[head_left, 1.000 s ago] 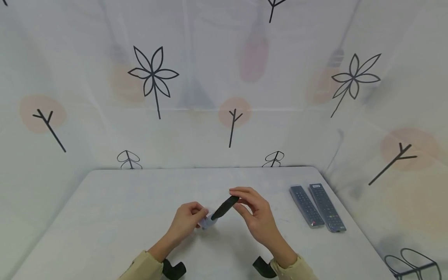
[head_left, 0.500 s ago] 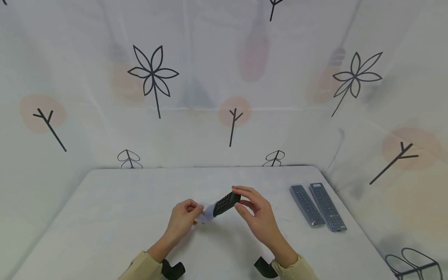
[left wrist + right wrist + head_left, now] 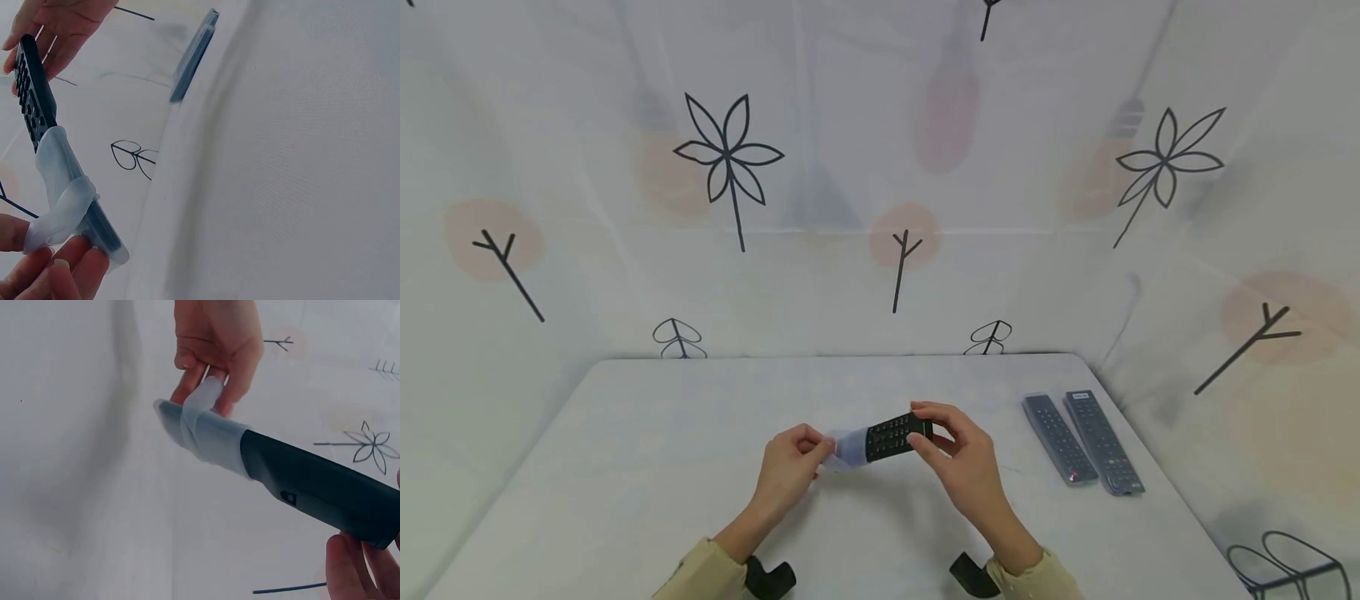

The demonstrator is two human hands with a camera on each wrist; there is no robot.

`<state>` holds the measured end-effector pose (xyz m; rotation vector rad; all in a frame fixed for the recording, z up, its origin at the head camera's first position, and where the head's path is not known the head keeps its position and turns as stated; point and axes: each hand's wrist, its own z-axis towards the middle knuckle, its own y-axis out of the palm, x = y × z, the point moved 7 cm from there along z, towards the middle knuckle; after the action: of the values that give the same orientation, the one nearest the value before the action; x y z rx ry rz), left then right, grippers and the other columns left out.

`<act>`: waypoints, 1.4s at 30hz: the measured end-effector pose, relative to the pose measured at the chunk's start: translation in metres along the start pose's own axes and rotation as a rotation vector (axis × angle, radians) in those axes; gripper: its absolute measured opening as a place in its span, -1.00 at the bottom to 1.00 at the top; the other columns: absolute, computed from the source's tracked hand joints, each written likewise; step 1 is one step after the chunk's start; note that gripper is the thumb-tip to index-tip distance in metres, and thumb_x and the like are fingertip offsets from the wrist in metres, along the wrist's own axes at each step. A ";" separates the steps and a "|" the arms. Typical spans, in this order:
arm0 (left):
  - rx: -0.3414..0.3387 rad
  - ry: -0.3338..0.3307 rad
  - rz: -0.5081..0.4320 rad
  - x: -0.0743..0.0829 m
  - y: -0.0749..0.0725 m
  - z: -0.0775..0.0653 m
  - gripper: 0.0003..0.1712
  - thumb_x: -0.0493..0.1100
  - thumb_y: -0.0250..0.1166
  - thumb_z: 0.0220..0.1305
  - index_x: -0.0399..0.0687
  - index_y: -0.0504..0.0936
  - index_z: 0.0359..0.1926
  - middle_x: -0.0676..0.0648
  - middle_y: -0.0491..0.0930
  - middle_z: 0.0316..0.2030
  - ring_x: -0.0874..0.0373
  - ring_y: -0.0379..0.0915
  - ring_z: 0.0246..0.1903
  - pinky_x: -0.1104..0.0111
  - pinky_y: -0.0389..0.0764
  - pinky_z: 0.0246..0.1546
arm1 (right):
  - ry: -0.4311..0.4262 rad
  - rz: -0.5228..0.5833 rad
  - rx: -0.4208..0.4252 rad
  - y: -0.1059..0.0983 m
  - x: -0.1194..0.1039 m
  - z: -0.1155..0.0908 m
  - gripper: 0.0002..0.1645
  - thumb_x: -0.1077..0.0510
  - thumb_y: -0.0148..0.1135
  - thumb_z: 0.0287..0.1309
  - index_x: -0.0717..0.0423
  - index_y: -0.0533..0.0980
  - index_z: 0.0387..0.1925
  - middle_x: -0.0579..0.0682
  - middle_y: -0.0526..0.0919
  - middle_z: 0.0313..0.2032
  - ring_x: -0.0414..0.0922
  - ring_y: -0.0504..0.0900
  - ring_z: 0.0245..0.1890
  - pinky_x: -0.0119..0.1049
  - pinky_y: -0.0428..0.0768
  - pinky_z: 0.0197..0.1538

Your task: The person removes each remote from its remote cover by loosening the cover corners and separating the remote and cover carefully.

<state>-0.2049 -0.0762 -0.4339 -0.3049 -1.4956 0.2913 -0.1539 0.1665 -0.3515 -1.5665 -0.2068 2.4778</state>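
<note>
A black remote control [image 3: 891, 438] is held just over the table, its button side facing up toward the head camera. A translucent whitish silicone cover [image 3: 852, 448] surrounds its left part, with a loose flap folded back over it in the left wrist view. My left hand [image 3: 786, 468] pinches that flap [image 3: 53, 228] between thumb and fingers, and other fingertips touch the covered end. My right hand [image 3: 968, 468] grips the bare right end, thumb on the button side. In the right wrist view the smooth back [image 3: 319, 481] of the remote shows, uncovered.
Two more remotes in clear covers, a shorter one [image 3: 1060, 440] and a longer one [image 3: 1103, 442], lie side by side at the table's right. The white table [image 3: 647, 467] meets a patterned cloth backdrop [image 3: 820, 292] at its far edge.
The remote has turned from nearly edge-on to show its buttons and has swung closer to level. My right hand has shifted slightly right; more of the cover shows.
</note>
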 end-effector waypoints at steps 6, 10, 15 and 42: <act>0.029 0.004 0.009 0.001 -0.003 -0.001 -0.83 -0.12 0.38 0.28 -0.10 0.64 -0.39 -0.05 0.64 -0.55 0.16 0.41 -0.62 0.38 0.45 -0.63 | 0.065 -0.044 0.023 -0.004 0.006 -0.001 -0.63 0.34 0.41 0.14 0.09 0.58 0.00 -0.05 0.64 0.09 -0.03 0.59 0.15 -0.29 0.63 -0.04; 0.035 0.032 0.023 0.003 -0.004 -0.001 -0.82 -0.12 0.37 0.30 -0.11 0.64 -0.38 -0.07 0.66 -0.52 0.16 0.41 -0.62 0.39 0.43 -0.63 | 0.121 -0.112 0.021 -0.007 0.011 -0.001 -0.57 0.39 0.35 0.17 0.06 0.57 0.06 -0.03 0.65 0.06 0.00 0.62 0.11 -0.29 0.65 -0.08; 0.026 0.053 0.032 0.004 -0.004 -0.002 -0.88 -0.18 0.32 0.33 -0.10 0.64 -0.35 -0.01 0.68 -0.50 0.15 0.41 -0.60 0.38 0.42 -0.62 | 0.204 -0.182 -0.006 -0.008 0.019 0.000 -0.57 0.42 0.27 0.21 0.10 0.56 0.10 0.06 0.63 0.05 0.03 0.68 -0.01 -0.29 0.66 -0.14; 0.103 0.127 -0.079 0.023 -0.016 0.006 -0.95 -0.29 0.34 0.30 -0.15 0.67 -0.33 -0.01 0.69 -0.40 0.14 0.62 -0.34 0.37 0.58 -0.28 | 0.402 -0.076 -0.017 -0.014 0.040 -0.006 -0.69 0.42 0.23 0.26 0.20 0.58 0.02 0.14 0.65 -0.06 0.00 0.70 -0.12 -0.31 0.67 -0.18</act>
<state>-0.2100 -0.0824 -0.4068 -0.1787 -1.3587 0.2800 -0.1638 0.1896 -0.3864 -1.9786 -0.2181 2.0539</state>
